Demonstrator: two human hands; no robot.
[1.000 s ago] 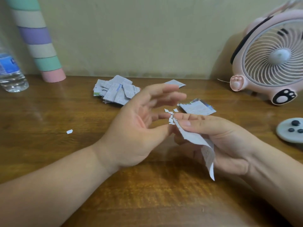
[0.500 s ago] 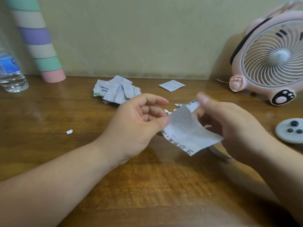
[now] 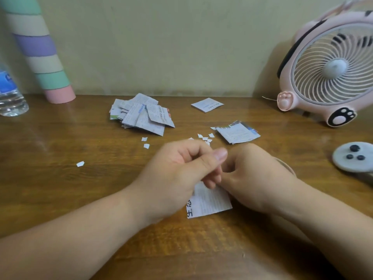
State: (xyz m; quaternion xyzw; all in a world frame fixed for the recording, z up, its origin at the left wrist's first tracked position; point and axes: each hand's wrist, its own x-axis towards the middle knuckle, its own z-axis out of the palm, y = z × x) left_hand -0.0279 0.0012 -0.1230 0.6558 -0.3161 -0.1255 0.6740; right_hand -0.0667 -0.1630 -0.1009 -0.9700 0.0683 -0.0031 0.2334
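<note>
Broadly, the wooden counter carried everything. Pink fan stood far right of the pile of paper pieces, against the wall. Left hand and right hand met in front of the pile, nearer the person, touching each other. Fingers of both were curled in, pinching the upper edge of the printed paper slip; exact grip points were hidden. Slip hung below the hands, well in front of the pile; contact with the counter unclear. Small white scraps lay between pile and hands.
</note>
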